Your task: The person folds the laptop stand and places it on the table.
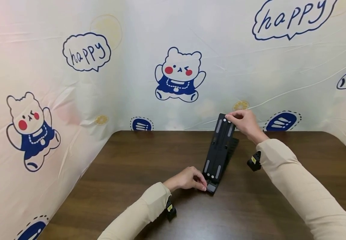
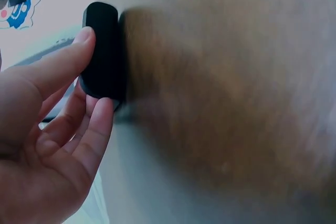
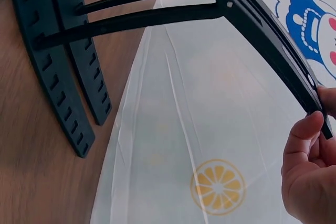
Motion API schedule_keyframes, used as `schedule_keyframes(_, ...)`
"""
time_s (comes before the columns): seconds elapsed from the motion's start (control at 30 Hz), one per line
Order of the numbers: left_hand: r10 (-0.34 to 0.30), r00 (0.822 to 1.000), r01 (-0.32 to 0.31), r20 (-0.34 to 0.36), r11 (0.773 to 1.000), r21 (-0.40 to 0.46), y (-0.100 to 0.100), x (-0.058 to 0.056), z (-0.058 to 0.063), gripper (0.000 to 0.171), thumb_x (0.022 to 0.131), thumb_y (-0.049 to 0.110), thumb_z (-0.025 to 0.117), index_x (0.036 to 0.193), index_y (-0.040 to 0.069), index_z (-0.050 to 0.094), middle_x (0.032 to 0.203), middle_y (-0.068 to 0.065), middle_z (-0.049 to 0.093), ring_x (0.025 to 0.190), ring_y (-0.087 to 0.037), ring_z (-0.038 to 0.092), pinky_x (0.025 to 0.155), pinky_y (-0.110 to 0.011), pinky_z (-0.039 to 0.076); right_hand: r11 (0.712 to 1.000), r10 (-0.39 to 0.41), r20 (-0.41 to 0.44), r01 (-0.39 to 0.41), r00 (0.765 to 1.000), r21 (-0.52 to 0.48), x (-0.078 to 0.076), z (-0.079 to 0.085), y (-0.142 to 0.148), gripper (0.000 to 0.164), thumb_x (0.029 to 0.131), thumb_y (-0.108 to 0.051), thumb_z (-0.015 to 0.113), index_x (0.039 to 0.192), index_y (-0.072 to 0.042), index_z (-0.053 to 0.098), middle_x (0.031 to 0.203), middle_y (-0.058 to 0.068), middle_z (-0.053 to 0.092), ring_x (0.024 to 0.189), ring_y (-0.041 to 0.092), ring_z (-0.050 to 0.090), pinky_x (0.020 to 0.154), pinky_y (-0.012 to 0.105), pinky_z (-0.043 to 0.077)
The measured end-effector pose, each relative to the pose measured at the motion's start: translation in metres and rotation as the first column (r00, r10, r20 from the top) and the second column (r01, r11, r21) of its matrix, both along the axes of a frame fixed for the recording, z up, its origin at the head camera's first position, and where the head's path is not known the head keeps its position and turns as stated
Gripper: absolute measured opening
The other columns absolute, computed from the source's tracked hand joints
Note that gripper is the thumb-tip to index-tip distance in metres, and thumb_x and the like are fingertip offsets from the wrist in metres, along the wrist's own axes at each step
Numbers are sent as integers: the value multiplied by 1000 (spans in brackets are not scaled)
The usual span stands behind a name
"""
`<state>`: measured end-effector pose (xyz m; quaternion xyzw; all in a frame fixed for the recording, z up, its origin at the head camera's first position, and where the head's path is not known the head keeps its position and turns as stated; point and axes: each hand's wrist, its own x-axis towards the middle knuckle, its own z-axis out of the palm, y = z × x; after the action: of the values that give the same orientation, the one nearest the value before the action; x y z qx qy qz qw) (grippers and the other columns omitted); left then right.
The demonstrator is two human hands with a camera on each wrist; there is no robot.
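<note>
A black folding laptop stand [image 1: 217, 146] leans up from the table, its top plate raised and set with grey pads. My right hand [image 1: 246, 124] pinches the raised far end between thumb and fingers. At the near, low end my left hand [image 1: 188, 179] holds the corner; in the left wrist view the thumb lies on one side of the rounded black end [image 2: 106, 59] and fingers on the other. Underneath, in the right wrist view, two support struts [image 3: 142, 20] run from the top plate to the notched base bars [image 3: 59, 95] on the table.
The brown wooden table [image 1: 125, 160] reaches back to a pale curtain [image 1: 137, 43] printed with bears and speech bubbles. A small black wrist camera [image 1: 170, 210] hangs at the left cuff, another wrist camera [image 1: 254, 161] at the right cuff.
</note>
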<state>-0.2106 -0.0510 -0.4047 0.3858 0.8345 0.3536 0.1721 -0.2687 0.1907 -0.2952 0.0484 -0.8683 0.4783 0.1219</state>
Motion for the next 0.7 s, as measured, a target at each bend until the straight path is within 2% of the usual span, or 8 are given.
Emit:
schedule_keyframes(0.2,-37,997,40,61,998,-49,-4,-10,1,5,71,7,72,75,4,70,71,5,63,62,1,53,59,-14,46,1000,14,27,-14,1000,27,7,3,7,37,86,-32,56,97,3,62,93,13,58,67,11,48,55,21,44)
schedule_keyframes(0.4,-110,991,115,74,992,-58,-7,-21,0,6,71,7,72,77,5,70,74,6,63,65,2,53,63,-15,46,999,27,63,-29,998,30,14,5,13,39,88,-32,53,99,5,59,100,15,56,68,11,49,55,21,46)
schedule_keyframes(0.7,-175,976,187,132,979,-84,-9,-31,7,7,73,6,70,79,3,70,75,6,63,68,0,53,65,-16,46,998,19,63,-24,998,64,24,7,19,36,89,-30,53,95,5,59,79,9,56,61,12,51,54,23,48)
